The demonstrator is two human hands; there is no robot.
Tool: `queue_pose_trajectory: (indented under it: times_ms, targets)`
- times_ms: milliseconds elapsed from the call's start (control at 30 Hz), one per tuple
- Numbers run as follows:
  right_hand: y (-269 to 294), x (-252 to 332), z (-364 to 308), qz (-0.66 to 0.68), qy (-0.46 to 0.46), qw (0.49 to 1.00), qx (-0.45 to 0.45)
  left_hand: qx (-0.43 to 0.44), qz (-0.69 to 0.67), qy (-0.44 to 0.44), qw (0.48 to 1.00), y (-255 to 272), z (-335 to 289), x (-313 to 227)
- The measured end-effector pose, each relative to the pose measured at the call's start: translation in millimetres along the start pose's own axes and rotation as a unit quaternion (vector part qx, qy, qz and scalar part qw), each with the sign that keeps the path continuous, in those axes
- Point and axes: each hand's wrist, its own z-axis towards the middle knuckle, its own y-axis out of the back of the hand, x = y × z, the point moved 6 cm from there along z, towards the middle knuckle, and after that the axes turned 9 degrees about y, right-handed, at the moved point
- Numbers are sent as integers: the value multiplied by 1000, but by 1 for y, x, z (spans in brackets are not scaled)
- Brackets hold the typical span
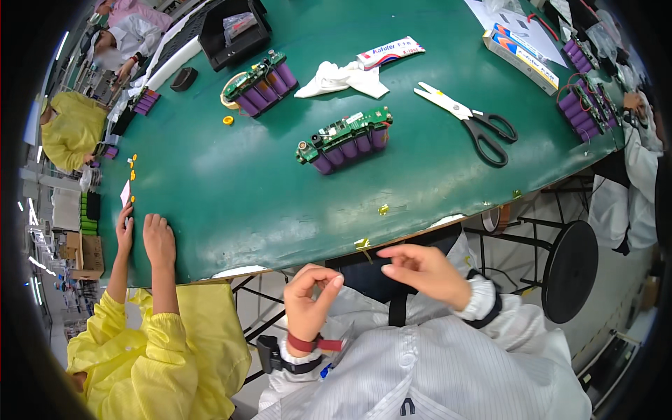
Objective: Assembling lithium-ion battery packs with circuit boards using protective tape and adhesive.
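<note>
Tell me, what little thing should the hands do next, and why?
I think the right hand could pinch the shiny yellow strip. The strip sits at the near edge of the green table, close to the right fingertips, and its end hangs over. That hand's thumb and forefinger look parted, with nothing visible between them.

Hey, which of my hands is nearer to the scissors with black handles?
Right. Your right hand is on your side of the scissors, slightly to their left. Your left hand is farther off, also on your side but well to their left.
</note>
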Motion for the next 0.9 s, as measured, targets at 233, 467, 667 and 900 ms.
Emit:
queue_pose_trajectory:
  times_ms: [233, 467, 667, 900]
  targets:
    - [-36, -27, 2, 203, -96, 971, 78, 6, -21, 65, 998, -35, 8, 17]
    - [104, 10, -52, -119, 143, 968, -171, 305, 58, 123, 943, -88, 6, 46]
    - [203, 3, -91, -163, 113, 894, -402, 348, 61, 51, 934, -184, 25, 37]
    - [218, -12, -59, 45, 118, 954, -271, 255, -47, -2, 966, -294, 50, 37]
